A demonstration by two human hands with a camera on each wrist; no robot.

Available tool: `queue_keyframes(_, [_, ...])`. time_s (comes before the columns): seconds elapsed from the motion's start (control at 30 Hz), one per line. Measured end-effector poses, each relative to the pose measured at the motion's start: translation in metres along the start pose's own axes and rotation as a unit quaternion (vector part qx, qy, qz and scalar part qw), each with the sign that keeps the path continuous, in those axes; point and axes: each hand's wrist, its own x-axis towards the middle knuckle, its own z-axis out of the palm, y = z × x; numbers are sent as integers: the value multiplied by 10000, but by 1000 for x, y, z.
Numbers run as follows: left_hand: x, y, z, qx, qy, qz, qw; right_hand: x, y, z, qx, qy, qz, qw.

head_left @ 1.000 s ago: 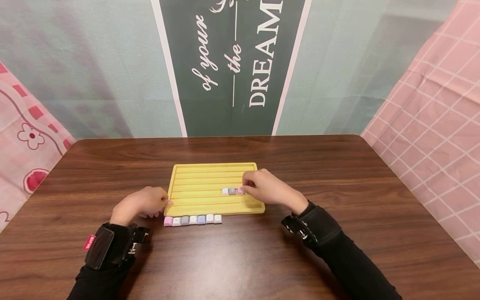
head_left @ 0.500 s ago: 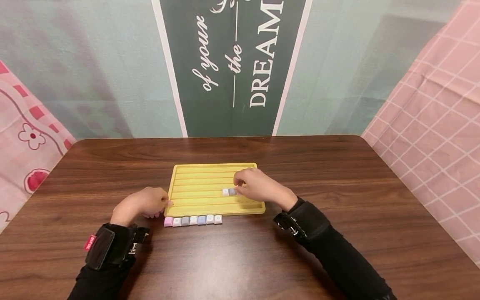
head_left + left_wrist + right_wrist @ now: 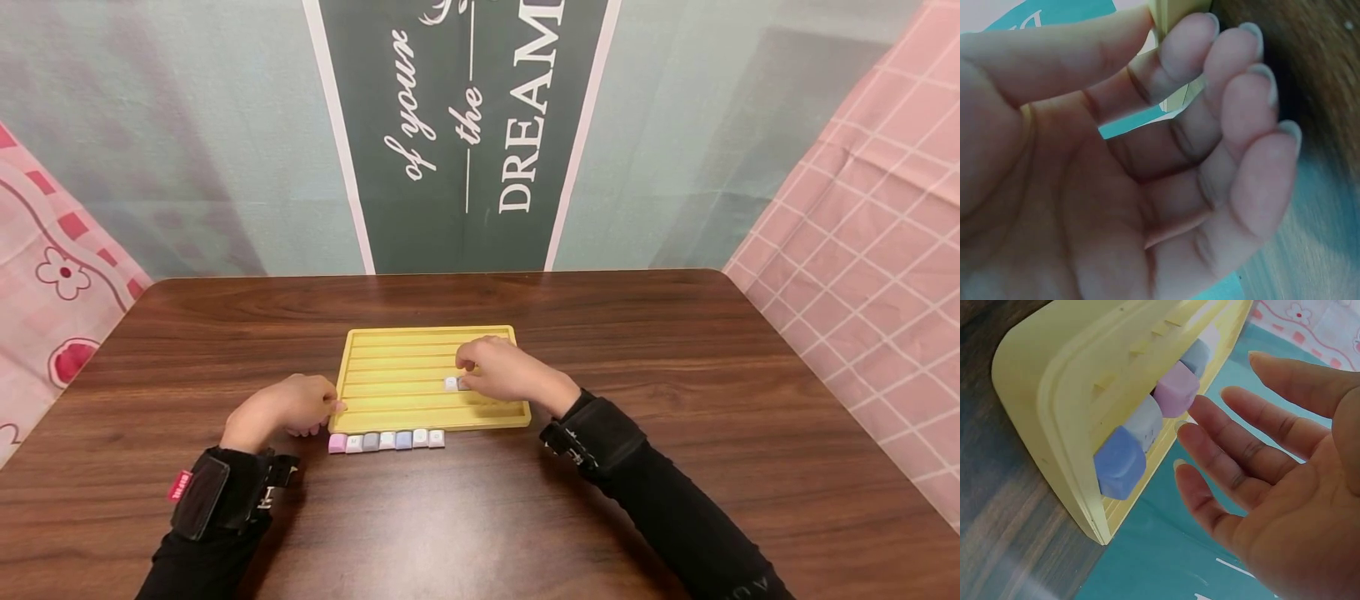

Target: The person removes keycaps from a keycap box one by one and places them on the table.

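A yellow keycap tray (image 3: 397,402) with ridged rows lies on the table. My left hand (image 3: 288,402) pinches its near left edge between thumb and forefinger; in the left wrist view the tray's edge (image 3: 1175,14) sits at those fingertips. Over the tray's right half is my right hand (image 3: 506,371), fingers relaxed and a little bent, close to a row of keycaps. In the right wrist view that row holds a blue keycap (image 3: 1120,464), a white one (image 3: 1145,423), a pink one (image 3: 1177,389), a grey one (image 3: 1195,358) and another white one. No keycap is held.
Several loose keycaps (image 3: 387,440) stand in a line on the wooden table (image 3: 480,517), along the tray's near edge on the left. A lettered cloth backdrop (image 3: 480,167) hangs behind the table, with pink cloth (image 3: 885,250) at the right.
My right hand has shifted left along the keycap row, from the pink keycap to the grey one, and now hides the pink one in the head view. My left hand stays on the tray edge.
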Motion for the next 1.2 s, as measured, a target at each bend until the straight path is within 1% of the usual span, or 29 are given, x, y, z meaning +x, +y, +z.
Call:
queue_keyframes(0.3, [0,0,1,-26,-20,-38,10000,5,-2,6,-260,-35,-271,9993])
queue_keyframes(0.4, [0,0,2,-24,-18,-38,10000,7,-2,8,-344,-55,-281,9990])
queue_keyframes(0.7, [-1,1,1,44,-24,-10,10000,11,-5,10,-453,-84,-39,9989])
queue_keyframes(0.97, [2,-1,-1,89,-28,42,9999,16,-8,11,-569,-65,174,9982])
queue_keyframes(1.07, [3,-2,-3,143,-48,24,9999,17,-9,10,-583,-59,292,9979])
queue_keyframes(1.2, [5,-1,-4,184,-117,-78,9997,19,-10,10,-565,-68,393,9976])
